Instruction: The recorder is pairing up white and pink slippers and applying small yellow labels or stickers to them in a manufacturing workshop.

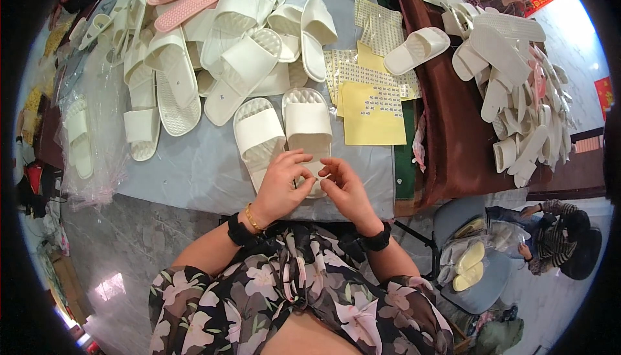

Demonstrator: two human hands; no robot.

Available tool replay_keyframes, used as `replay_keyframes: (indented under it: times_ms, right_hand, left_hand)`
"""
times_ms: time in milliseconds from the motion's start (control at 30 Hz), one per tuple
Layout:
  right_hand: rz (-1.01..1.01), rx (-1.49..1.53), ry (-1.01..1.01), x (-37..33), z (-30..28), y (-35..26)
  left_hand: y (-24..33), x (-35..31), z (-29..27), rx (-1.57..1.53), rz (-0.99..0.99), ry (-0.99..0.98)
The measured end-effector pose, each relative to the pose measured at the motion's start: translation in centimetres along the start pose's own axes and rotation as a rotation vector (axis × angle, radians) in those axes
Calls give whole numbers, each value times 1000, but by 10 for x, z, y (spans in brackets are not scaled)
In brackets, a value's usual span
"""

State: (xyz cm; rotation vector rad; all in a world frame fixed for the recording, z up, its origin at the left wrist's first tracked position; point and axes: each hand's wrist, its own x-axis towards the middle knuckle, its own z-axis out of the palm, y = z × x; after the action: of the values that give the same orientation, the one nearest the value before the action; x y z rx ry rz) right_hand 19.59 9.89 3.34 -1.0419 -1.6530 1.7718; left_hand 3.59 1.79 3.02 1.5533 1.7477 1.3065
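A pair of white slippers lies at the near edge of the table, toes pointing away from me: a left slipper (259, 141) and a right slipper (308, 122). Over their heel ends, my left hand (283, 183) is curled with thumb and fingers drawn together. Close by on its right, my right hand (348, 193) has its fingers bent toward the thumb, facing the left hand. Anything between the fingertips is too small to make out. Yellow sheets of small white stickers (374, 119) lie just right of the slippers.
White slippers (249, 64) and a pink slipper (194, 2) are heaped across the table's far left, beside clear plastic bags (97, 141). Another slipper heap (511, 77) covers the brown-clothed surface at right. A chair (485, 284) holds yellow slippers. Two other people are at right.
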Motion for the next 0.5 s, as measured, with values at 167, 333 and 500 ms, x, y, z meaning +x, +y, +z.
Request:
replay_keyframes:
  times_ms: [167,333,500]
  right_hand:
    - [7,-82,-28,2,-2,-5]
    - [-6,-101,-40,2,0,-1]
    - [-8,-60,-33,4,3,2]
  left_hand:
    - [1,-2,0,-145,-114,41]
    - [3,-4,-1,-246,-193,53]
    - [3,-6,0,-282,-207,48]
